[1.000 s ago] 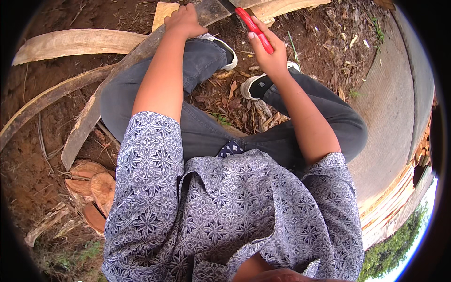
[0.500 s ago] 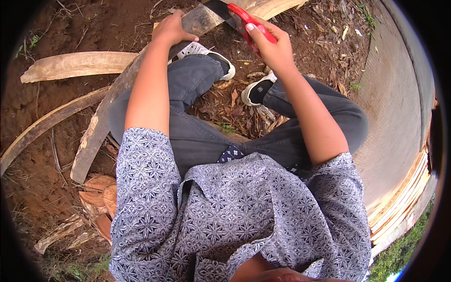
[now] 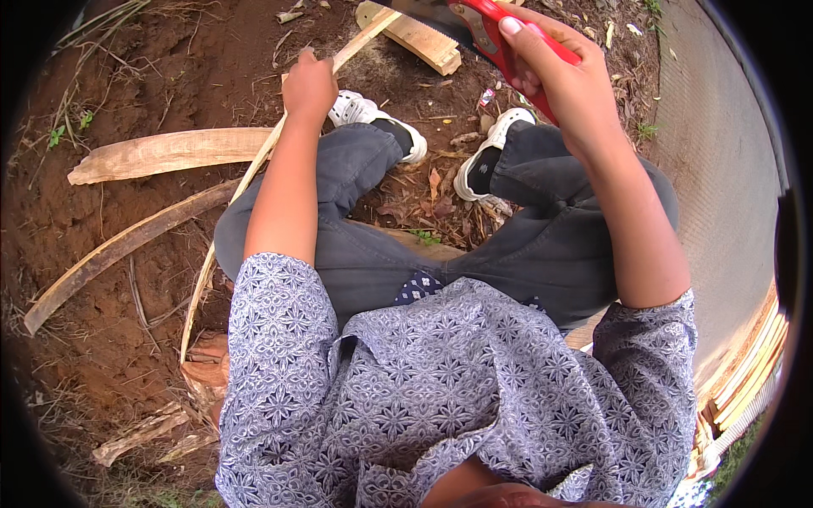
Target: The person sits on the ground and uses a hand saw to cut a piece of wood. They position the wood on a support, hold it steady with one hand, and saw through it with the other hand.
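Observation:
My left hand (image 3: pixel 310 85) is closed around a long wooden slat (image 3: pixel 362 42), which stands on its edge so that only its thin pale side shows. The slat runs from the top of the view down past my left knee. In my right hand (image 3: pixel 563 85) is a handsaw (image 3: pixel 484 24) with a red handle, gripped with the thumb on top. Its dark toothed blade reaches left, over a short wooden block (image 3: pixel 428 44) on the ground. The blade's far part is cut off by the upper edge, so whether it touches the slat cannot be told.
Two more slats, a pale one (image 3: pixel 169 156) and a dark curved one (image 3: pixel 127 241), lie on the soil at left. Wood offcuts (image 3: pixel 206 366) lie below them. A large grey mat-like surface (image 3: pixel 720 169) rises at right, near stacked pale wood strips (image 3: pixel 754 364). My shoes (image 3: pixel 495 152) flank leaf litter.
The slat has turned from its broad face onto its edge. The saw has moved right and my left hand slightly down; the block beneath now shows more.

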`<state>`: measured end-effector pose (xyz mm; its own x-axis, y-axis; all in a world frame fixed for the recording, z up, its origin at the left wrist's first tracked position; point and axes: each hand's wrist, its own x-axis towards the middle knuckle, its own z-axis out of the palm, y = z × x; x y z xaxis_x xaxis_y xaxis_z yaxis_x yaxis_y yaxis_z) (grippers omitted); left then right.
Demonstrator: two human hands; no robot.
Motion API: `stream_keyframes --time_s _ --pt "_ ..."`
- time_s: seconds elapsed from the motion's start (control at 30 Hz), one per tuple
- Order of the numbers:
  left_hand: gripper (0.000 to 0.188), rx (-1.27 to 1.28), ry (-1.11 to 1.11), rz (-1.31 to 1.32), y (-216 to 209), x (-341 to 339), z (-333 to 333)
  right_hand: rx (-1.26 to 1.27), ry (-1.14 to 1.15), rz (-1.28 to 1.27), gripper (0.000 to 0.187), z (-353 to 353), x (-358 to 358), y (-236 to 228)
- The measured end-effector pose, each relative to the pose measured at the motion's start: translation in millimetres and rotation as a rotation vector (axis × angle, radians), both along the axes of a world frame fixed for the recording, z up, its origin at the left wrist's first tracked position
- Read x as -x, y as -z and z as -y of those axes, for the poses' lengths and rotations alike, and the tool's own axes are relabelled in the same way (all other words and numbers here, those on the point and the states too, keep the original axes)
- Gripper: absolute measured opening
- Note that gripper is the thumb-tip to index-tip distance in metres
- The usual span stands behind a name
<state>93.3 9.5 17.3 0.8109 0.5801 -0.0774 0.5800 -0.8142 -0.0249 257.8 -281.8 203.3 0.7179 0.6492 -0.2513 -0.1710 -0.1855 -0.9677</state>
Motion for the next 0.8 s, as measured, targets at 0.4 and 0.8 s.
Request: stream_keyframes --time_s 0.4,0.8 --pt "0.095 0.239 -0.306 -0.170 22 -1 17 -0.131 -0.097 0.263 0.028 -17 -14 21" --pt "0.096 0.107 -0.253 -0.124 21 10 30 0.063 -0.183 0.360 0.049 -17 -3 89"
